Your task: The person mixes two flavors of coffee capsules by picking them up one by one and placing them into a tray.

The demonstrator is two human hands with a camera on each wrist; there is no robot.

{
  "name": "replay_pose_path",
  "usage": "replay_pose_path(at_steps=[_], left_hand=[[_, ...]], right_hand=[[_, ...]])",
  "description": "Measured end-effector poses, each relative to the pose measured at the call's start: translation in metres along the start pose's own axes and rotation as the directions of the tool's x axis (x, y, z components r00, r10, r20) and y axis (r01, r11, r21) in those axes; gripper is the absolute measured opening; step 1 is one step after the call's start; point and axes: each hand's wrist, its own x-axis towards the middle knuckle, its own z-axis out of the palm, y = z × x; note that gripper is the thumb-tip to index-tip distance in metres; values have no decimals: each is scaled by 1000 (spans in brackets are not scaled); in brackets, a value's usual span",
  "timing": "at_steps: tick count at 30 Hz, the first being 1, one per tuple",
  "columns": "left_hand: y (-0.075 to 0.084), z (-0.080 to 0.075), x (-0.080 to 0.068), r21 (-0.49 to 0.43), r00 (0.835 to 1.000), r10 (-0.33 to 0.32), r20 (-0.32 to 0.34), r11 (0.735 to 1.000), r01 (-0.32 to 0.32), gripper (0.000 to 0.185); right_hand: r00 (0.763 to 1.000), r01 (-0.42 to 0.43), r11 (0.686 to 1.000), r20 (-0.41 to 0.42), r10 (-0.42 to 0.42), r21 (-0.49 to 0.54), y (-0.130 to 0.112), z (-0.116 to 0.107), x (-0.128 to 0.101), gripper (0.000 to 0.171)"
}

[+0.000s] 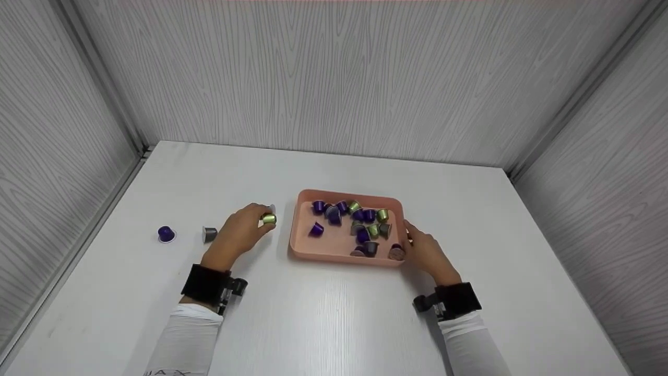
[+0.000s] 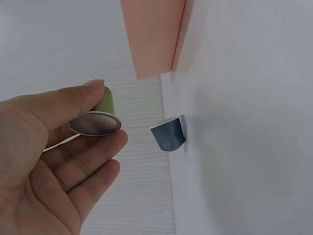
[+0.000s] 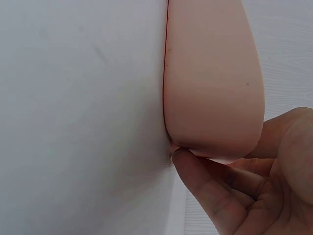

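Observation:
My left hand [image 1: 237, 230] pinches a green coffee capsule [image 1: 269, 219] between thumb and fingers, left of the pink tray [image 1: 323, 256]. In the left wrist view, the foil lid of the held green capsule [image 2: 101, 123] faces the camera. Just past those fingers a blue-grey capsule [image 2: 168, 134] lies on the table; the head view shows only its pale lid [image 1: 272, 208]. At the tray's right side, my right hand [image 1: 425, 250] grips the edge. Fingertips touch the bottom edge of the tray [image 3: 210, 98] in the right wrist view, the thumb partly hidden behind the wall.
Several purple, green and grey capsules lie in the tray, among them a lone purple capsule [image 1: 316, 229]. Left of my left hand are a grey capsule [image 1: 209, 234] and a purple capsule [image 1: 166, 234] on the white table [image 1: 334, 318]. Grey panels [image 1: 313, 78] enclose the table.

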Motion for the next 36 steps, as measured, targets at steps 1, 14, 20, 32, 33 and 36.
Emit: replay_pose_path(at_steps=[1,14,20,32,33,36], left_hand=[[2,1,0,-2,1000,8,-6,1000,-8,40],[31,21,9,-13,992,123,-28,992,-124,32],[45,28,17,-21,987,162,-17,987,-162,30],[72,39,45,58,965,249,77,966,-253,26],[74,41,47,63,962,262,80,962,-267,24],[79,48,52,69,955,282,93,955,-288,16]], right_hand=[[1000,-2,1000,2,2,0,0,0,0,54],[1000,-24,1000,10,24,-16,1,0,2,53],[999,-31,999,16,31,-10,0,1,2,54],[1000,-28,1000,7,28,7,-2,0,1,54],[1000,-25,1000,6,25,7,-1,0,1,54],[1000,-16,1000,1,16,12,2,1,1,54]])
